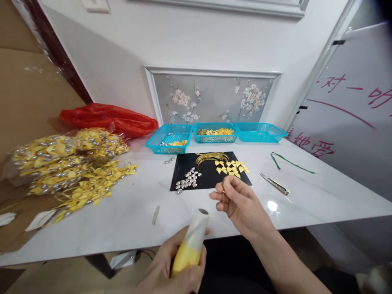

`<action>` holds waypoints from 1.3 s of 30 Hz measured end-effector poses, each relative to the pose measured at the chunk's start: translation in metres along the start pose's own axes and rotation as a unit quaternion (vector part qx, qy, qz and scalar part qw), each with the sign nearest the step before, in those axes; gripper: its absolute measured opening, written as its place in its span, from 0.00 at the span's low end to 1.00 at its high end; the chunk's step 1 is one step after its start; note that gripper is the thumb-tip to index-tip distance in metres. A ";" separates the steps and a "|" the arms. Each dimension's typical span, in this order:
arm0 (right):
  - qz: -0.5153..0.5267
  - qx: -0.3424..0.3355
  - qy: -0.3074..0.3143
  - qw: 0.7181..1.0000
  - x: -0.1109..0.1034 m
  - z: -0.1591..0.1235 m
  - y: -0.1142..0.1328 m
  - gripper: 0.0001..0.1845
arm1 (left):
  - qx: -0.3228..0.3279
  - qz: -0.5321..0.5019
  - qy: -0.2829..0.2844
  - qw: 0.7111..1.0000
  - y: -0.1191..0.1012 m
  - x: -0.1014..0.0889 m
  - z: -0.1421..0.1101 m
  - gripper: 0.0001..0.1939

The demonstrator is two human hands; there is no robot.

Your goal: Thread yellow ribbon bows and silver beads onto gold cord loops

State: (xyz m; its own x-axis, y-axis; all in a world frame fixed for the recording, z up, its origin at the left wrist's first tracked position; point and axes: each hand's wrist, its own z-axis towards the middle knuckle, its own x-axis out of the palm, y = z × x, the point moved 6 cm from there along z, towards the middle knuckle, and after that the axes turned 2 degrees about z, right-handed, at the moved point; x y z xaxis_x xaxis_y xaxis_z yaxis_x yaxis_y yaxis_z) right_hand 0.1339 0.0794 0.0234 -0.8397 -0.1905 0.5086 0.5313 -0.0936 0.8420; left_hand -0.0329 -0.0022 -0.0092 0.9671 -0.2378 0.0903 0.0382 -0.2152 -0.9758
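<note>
My left hand [163, 257] is wrapped around a tapered tube [193, 243], white above and yellow below, whose dark open end points up and away from me. With thumb and forefinger pinched together, my right hand [243, 206] hovers by the front edge of a black mat [206, 183]; what it holds, if anything, is too small to name. Silver heart-shaped beads [190, 177] lie on the mat's left side. Yellow petal-shaped pieces [232, 167] are spread on its right, near my right fingertips. A bundle of thin gold wires [211, 157] rests at its back.
Tweezers [275, 184] and a bent green strip [290, 162] lie to the right. Blue baskets [169, 149] line the wall. Bagged yellow flower sprays [61, 159] and a red bag [107, 118] crowd the left. A small clear strip [156, 215] lies near the front.
</note>
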 end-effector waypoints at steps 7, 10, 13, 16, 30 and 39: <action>0.066 0.053 0.019 0.996 -0.014 -0.008 0.001 0.19 | 0.006 -0.292 -0.014 0.956 0.008 0.010 0.012 0.17; 0.052 0.059 0.036 0.996 -0.015 -0.017 0.003 0.16 | 0.010 -0.315 -0.025 0.949 0.013 0.009 0.017 0.14; 0.017 0.076 0.069 0.995 -0.015 -0.028 0.002 0.16 | 0.017 -0.330 -0.030 0.943 0.018 0.006 0.019 0.15; -0.025 0.081 0.081 0.993 -0.018 -0.036 0.001 0.16 | 0.016 -0.337 -0.024 0.941 0.025 0.002 0.019 0.16; -0.039 -0.088 0.028 0.995 -0.003 -0.043 0.050 0.09 | -0.022 -0.355 0.026 0.934 0.013 0.014 0.015 0.11; -0.340 -0.213 -0.047 0.915 -0.011 -0.033 0.054 0.07 | 0.001 -0.350 -0.008 0.937 -0.013 0.015 0.003 0.15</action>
State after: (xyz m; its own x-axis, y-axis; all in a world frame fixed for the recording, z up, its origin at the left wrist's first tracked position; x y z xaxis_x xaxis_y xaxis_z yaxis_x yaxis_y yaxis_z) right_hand 0.1758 0.0448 0.0570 -0.9877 0.1355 -0.0775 -0.1388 -0.5352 0.8332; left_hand -0.0185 0.0000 0.0039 0.7094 -0.0246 0.7044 0.6642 -0.3108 -0.6799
